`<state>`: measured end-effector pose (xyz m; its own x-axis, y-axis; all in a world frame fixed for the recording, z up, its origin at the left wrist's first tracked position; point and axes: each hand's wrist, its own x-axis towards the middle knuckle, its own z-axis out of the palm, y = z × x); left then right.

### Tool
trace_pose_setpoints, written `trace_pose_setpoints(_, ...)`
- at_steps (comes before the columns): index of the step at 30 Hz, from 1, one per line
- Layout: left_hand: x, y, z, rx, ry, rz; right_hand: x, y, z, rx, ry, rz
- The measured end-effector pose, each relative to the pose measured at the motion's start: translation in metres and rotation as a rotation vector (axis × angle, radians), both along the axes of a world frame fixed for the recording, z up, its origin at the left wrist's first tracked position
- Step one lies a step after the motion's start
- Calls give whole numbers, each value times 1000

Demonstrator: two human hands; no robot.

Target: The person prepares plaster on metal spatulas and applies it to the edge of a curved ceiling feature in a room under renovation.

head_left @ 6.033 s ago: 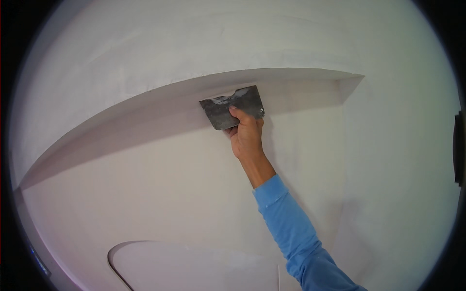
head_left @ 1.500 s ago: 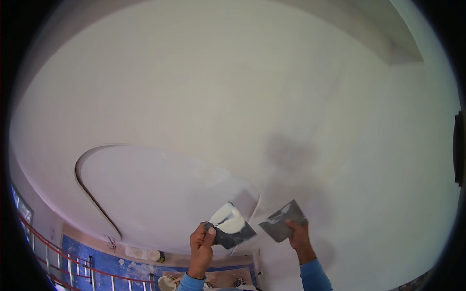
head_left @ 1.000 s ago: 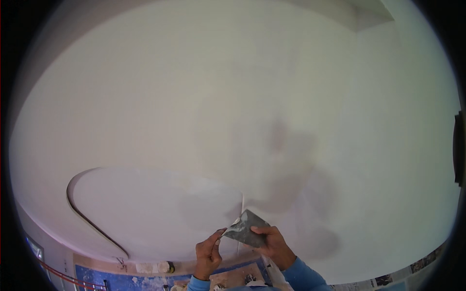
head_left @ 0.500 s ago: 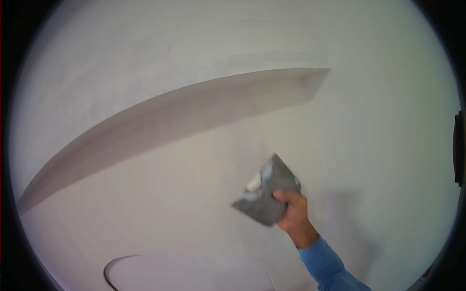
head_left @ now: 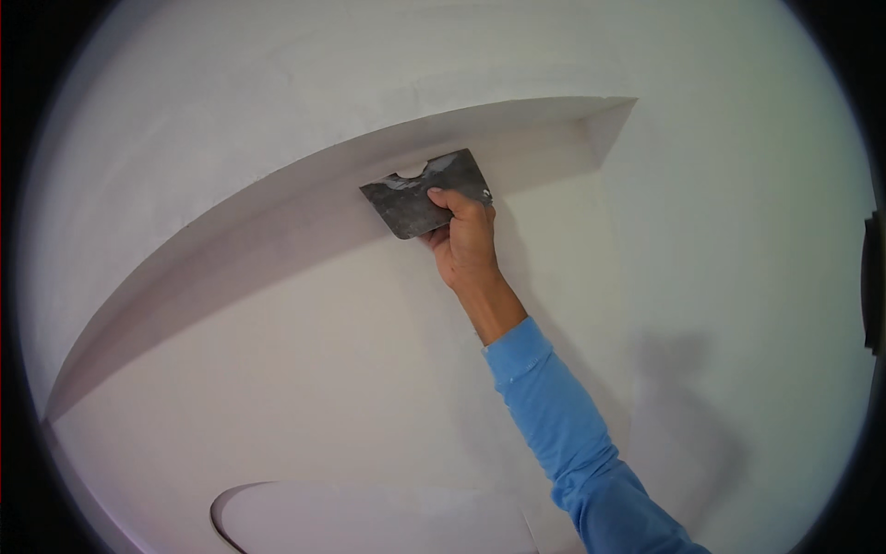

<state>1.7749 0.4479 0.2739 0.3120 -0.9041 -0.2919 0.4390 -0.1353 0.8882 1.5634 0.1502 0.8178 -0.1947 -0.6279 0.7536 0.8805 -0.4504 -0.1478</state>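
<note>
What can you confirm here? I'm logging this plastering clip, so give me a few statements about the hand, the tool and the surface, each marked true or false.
1. The right hand grips a flat grey scraper blade. True.
2. The left hand is also on the blade. False: no left hand is in view.
3. The blade lies against the curved stepped edge of the white ceiling. True.
4. The blade is clean. False: pale filler sits on its upper edge.
5. The sleeve is red. False: it is blue.
</note>
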Motion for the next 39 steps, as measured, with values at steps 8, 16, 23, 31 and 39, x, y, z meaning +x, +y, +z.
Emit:
trace_pose_setpoints(8,-5,5,-11,-13,25,11,0,11,8,59,-42,-26)
trace_pose_setpoints(16,-8,8,-27,-8,38,22,-2,33,11,13,22,-38)
trace_pose_setpoints(23,-4,5,-37,-38,60,16,3,43,21,125,-84,16)
trace_pose_setpoints(31,12,-12,-42,-24,91,-5,1,29,18,23,-123,119)
trace_pose_setpoints(39,36,-46,-50,21,90,-26,0,45,12,25,-74,98)
